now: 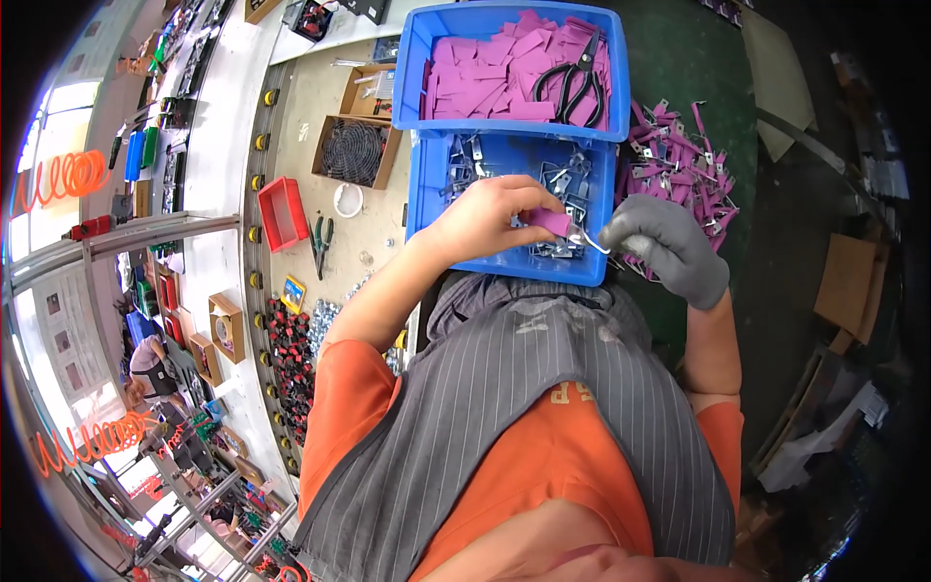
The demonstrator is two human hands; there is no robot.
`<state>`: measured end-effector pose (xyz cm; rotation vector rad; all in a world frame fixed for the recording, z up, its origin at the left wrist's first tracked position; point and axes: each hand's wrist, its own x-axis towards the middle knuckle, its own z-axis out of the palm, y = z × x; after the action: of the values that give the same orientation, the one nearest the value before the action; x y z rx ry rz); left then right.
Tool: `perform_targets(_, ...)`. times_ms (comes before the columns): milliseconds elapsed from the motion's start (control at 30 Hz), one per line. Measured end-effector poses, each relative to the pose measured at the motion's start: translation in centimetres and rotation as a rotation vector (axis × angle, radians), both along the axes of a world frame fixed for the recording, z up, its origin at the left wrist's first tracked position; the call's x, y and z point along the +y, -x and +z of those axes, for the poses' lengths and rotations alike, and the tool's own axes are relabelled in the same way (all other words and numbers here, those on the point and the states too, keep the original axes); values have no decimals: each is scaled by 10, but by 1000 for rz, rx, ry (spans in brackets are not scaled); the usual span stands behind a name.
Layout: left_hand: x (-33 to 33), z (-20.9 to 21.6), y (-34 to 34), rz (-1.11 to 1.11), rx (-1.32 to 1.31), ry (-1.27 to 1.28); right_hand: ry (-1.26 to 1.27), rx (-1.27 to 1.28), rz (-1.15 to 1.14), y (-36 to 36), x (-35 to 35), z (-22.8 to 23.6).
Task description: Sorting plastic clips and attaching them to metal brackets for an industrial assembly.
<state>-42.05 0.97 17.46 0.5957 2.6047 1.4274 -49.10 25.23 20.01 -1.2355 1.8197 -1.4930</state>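
My bare left hand (490, 221) pinches a small flat purple-pink sleeve (550, 222) above the lower blue bin (418, 199). A thin, shiny metal bracket (594, 242) reaches from the sleeve's end toward my right hand (669, 247), which wears a grey glove. The right fingers are closed at the bracket's outer end; how much they cover is hidden. Loose metal brackets (467, 155) lie in the bin beneath my hands. Just beyond, the upper blue bin (410, 73) holds many flat pink sleeves (475, 73), with black-handled scissors (582, 89) on top.
Sleeved metal parts (684, 175) lie heaped right of the bins. On the left bench are a red tray (282, 215), pliers (321, 246), a white cup (348, 200), a cardboard box (355, 153) of dark coils and piles of small parts. Cardboard (846, 276) stands at far right.
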Motion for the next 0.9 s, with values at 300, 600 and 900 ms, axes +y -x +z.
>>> perform_targets(300,6,-18,-4,374,180,-29,-231,279,-222,6,6,-40)
perform_targets(600,-46,-111,-20,406,-192,539,-493,421,-1009,84,88,-137)
perform_targets(900,26,-179,42,267,-456,737,-145,203,-787,32,11,-121)
